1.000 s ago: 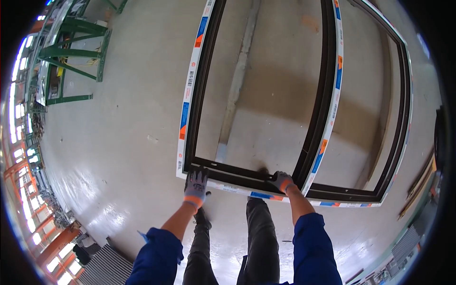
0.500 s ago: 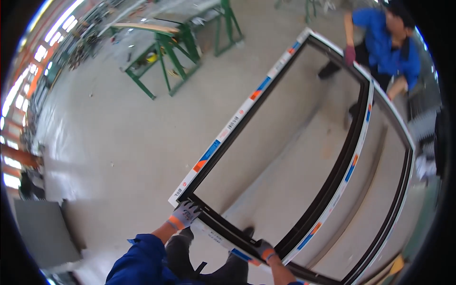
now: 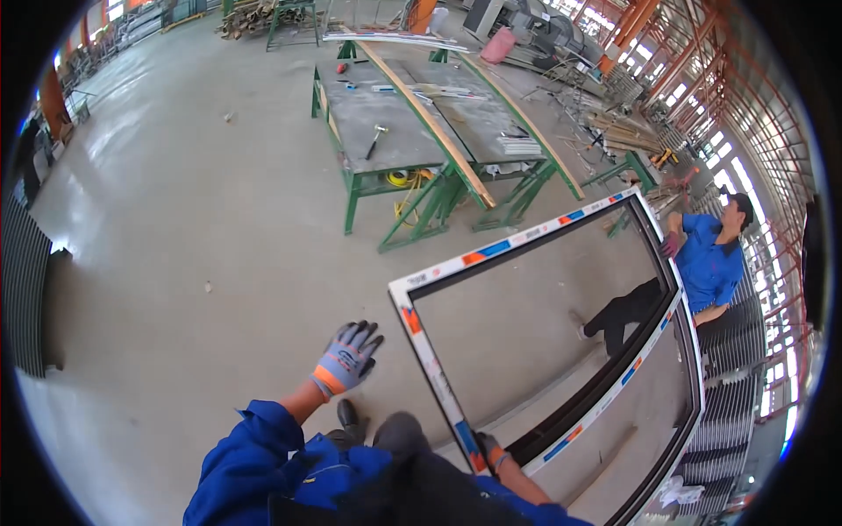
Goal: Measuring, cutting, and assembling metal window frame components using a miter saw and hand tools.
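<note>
A large rectangular window frame [image 3: 436, 374], dark inside with white, blue and orange protective tape along its edges and a dividing bar, stands tilted on my right. My right hand [image 3: 494, 455], in a grey glove with an orange cuff, grips its near side bar beside the divider; the fingertips are partly hidden. Off the frame, my gloved left hand [image 3: 347, 358] hangs over the floor with its fingers spread and nothing in it. At the far end a co-worker [image 3: 712, 263] in a blue shirt holds the frame with a dark red glove.
Ahead stands a green-legged work table [image 3: 386, 123] with a hammer [image 3: 376, 142] on it and long wooden strips [image 3: 430, 123] across it. Stacked dark profiles [image 3: 732, 377] lie behind the co-worker. A ribbed grey stack [image 3: 24, 289] stands at the left.
My left hand has let go of the frame's corner and moved away from it. The frame has turned and tilted up, my right hand still on it. My view has swung toward the tables.
</note>
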Tool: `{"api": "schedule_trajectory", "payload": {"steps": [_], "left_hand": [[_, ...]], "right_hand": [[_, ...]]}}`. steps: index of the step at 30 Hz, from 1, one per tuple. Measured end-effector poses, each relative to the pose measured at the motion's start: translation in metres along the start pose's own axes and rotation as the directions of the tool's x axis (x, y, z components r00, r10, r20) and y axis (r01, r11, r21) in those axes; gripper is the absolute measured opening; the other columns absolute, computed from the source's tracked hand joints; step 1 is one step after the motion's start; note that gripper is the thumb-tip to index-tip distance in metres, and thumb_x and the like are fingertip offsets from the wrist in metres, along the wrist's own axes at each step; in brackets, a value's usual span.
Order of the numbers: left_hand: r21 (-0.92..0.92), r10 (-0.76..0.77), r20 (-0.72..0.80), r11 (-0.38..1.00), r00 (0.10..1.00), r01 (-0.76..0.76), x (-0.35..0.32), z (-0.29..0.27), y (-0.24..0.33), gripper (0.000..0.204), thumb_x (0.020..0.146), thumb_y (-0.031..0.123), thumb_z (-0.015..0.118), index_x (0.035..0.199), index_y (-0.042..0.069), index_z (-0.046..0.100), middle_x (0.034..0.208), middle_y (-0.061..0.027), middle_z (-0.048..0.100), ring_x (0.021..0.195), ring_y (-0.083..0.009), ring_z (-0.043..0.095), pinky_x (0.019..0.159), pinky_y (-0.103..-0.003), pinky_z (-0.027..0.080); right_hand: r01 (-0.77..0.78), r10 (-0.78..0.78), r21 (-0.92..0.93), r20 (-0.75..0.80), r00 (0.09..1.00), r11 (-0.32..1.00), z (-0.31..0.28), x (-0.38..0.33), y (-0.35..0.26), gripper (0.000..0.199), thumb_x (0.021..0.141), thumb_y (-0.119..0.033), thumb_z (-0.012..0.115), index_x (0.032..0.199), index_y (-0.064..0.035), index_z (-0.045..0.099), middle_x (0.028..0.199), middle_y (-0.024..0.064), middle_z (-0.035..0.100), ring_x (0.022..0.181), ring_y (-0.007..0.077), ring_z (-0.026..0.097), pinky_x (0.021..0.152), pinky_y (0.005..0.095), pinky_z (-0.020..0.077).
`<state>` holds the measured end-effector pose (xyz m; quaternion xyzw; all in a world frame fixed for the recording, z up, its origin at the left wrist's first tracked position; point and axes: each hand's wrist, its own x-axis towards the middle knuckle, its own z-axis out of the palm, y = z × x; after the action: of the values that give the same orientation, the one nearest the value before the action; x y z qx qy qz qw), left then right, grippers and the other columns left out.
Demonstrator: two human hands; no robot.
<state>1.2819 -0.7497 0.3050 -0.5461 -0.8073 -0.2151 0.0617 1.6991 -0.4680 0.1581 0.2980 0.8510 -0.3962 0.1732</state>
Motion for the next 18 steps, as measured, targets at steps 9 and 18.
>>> {"api": "schedule_trajectory", "payload": {"steps": [9, 18], "left_hand": [[0.267, -0.562, 0.03, 0.801, 0.827, 0.535, -0.116, -0.045, -0.159, 0.048, 0.079, 0.028, 0.063, 0.121, 0.006, 0.057, 0.136, -0.0187, 0.046, 0.129, -0.0368, 0.038, 0.111, -0.05, 0.028], [0.542, -0.903, 0.407, 0.119, -0.136, 0.832, -0.381, -0.007, -0.167, 0.045, 0.084, 0.041, 0.056, 0.113, 0.007, 0.065, 0.122, -0.0143, 0.06, 0.118, -0.0315, 0.053, 0.1, -0.043, 0.041]], "right_hand": [[0.049, -0.047, 0.195, -0.012, 0.999, 0.98, -0.076, 0.089, -0.081, 0.041, 0.094, -0.038, 0.055, 0.098, 0.0009, 0.067, 0.081, 0.0087, 0.068, 0.075, 0.0142, 0.061, 0.07, 0.0317, 0.0487], [-0.185, 0.191, 0.462, 0.035, 0.981, 0.867, -0.085, 0.237, -0.18, 0.038, 0.091, -0.035, 0.057, 0.098, 0.001, 0.068, 0.082, 0.0123, 0.069, 0.075, 0.0179, 0.063, 0.072, 0.0341, 0.0495]]}}
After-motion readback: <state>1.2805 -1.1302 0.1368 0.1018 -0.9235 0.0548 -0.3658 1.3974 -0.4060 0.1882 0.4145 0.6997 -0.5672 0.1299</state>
